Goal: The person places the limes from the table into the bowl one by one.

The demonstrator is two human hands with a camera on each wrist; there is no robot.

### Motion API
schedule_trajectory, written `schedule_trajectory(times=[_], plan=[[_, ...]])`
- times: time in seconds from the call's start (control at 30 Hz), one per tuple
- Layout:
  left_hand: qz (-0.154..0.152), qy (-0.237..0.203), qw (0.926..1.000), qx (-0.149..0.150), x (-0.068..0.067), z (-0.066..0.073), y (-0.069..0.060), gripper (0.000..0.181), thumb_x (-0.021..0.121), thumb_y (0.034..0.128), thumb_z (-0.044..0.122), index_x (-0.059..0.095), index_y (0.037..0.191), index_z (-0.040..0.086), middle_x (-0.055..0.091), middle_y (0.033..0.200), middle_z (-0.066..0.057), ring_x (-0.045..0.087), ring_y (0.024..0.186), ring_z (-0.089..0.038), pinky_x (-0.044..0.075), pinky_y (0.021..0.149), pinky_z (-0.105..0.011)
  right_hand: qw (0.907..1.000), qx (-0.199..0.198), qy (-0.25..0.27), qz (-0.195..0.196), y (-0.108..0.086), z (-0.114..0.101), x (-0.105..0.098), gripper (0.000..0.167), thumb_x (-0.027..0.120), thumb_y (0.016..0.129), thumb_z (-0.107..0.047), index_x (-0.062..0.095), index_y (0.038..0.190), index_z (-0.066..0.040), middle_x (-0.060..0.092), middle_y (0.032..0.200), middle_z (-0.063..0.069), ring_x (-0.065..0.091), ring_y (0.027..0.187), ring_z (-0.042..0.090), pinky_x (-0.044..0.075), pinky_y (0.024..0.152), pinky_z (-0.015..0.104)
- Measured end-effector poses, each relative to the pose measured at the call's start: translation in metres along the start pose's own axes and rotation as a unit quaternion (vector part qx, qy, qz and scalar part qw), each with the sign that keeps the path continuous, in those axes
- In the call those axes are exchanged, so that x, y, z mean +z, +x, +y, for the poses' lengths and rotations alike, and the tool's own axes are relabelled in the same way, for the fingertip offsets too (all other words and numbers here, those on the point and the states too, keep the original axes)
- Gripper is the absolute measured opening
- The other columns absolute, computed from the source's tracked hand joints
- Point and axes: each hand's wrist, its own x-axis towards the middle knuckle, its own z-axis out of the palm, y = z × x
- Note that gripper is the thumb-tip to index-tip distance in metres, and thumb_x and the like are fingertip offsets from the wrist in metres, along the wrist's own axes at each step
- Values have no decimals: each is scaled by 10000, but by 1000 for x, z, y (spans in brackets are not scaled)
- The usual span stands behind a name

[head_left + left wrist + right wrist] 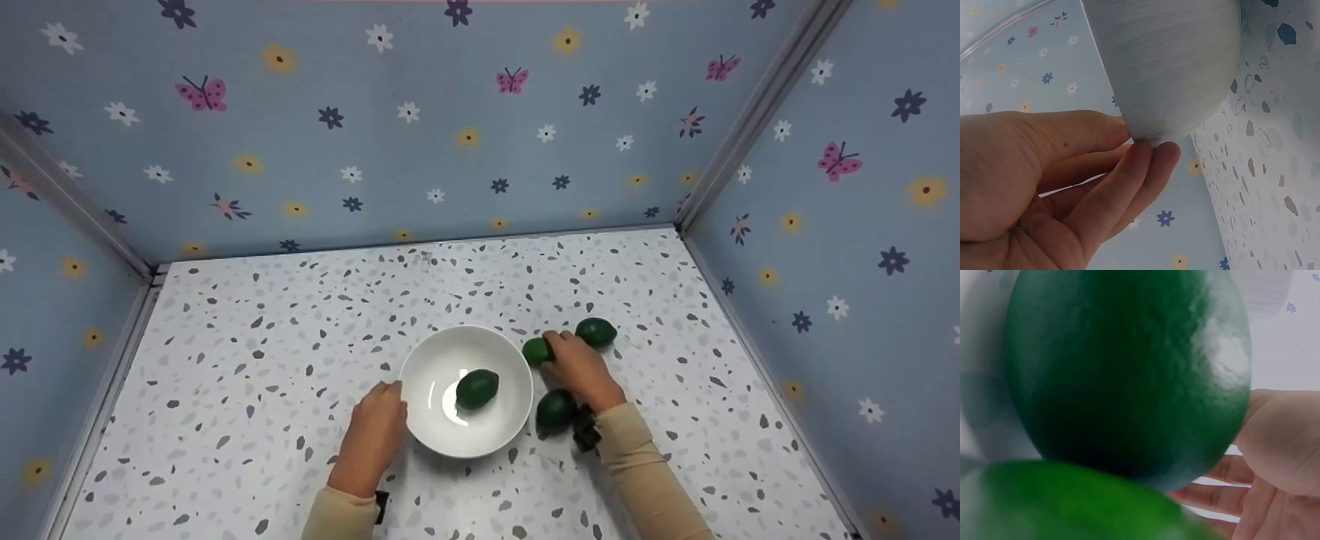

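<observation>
A white bowl (433, 352) stands on the speckled table, with a dark green oval fruit (477, 389) inside it. My left hand (373, 429) pinches the bowl's left rim between thumb and fingers, as the left wrist view shows closely. Just right of the bowl, my right hand (579, 367) grips a brighter green fruit (536, 351) by its right side. Another dark green fruit (596, 332) lies beyond that hand. A further dark green fruit (556, 411) sits by my right wrist; large green fruit surfaces (1129, 371) hide part of the fingers in the right wrist view.
The white speckled tabletop (247, 375) reaches back to a blue flowered wall panel (420, 157). Similar panels with grey metal edges stand at the left and right. A dark wrist camera (586, 430) is beside the fruit near my right wrist.
</observation>
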Motion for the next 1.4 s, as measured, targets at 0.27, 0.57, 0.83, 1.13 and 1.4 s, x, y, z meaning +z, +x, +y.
schedule_trajectory(times=[0.27, 0.57, 0.83, 1.13, 1.4], plan=[[18, 82, 10000, -17, 0, 0, -1, 215, 608, 948, -46, 655, 1150, -103, 661, 1041, -246, 685, 957, -402, 588, 831, -464, 9988, -319, -222, 299, -9, -6, -15, 507, 750, 902, -175, 571, 1357, -41, 627, 1197, 191, 621, 1067, 354, 537, 893, 497], [-18, 103, 9999, -27, 0, 1, -1, 213, 608, 948, -43, 658, 1149, -93, 663, 1057, -245, 678, 979, -410, 576, 857, -481, 9895, -1013, -292, 987, -23, -21, -37, 522, 795, 876, -185, 583, 1322, -19, 634, 1102, 179, 635, 973, 354, 560, 800, 498], [-58, 105, 9999, -52, -1, 2, -1, 238, 604, 947, -49, 645, 1174, -108, 657, 1075, -262, 672, 990, -420, 574, 856, -490, 9852, -1216, -328, 1162, -29, -34, -50, 537, 795, 879, -199, 579, 1343, -37, 634, 1102, 155, 635, 952, 325, 564, 777, 474], [128, 89, 9998, 100, 0, 2, 0, 240, 628, 921, -73, 641, 1150, -146, 662, 1033, -268, 683, 961, -420, 586, 834, -468, 9762, -1658, -426, 1329, -33, -48, -50, 527, 805, 870, -248, 597, 1319, -66, 642, 1081, 119, 639, 934, 304, 562, 744, 452], [117, 117, 9998, 98, 1, 2, 0, 222, 628, 922, -75, 648, 1135, -137, 662, 1014, -249, 682, 956, -408, 585, 837, -463, 9730, -1910, -433, 1218, -34, -60, -43, 534, 804, 864, -287, 604, 1320, -95, 655, 1070, 72, 635, 903, 273, 550, 723, 420]])
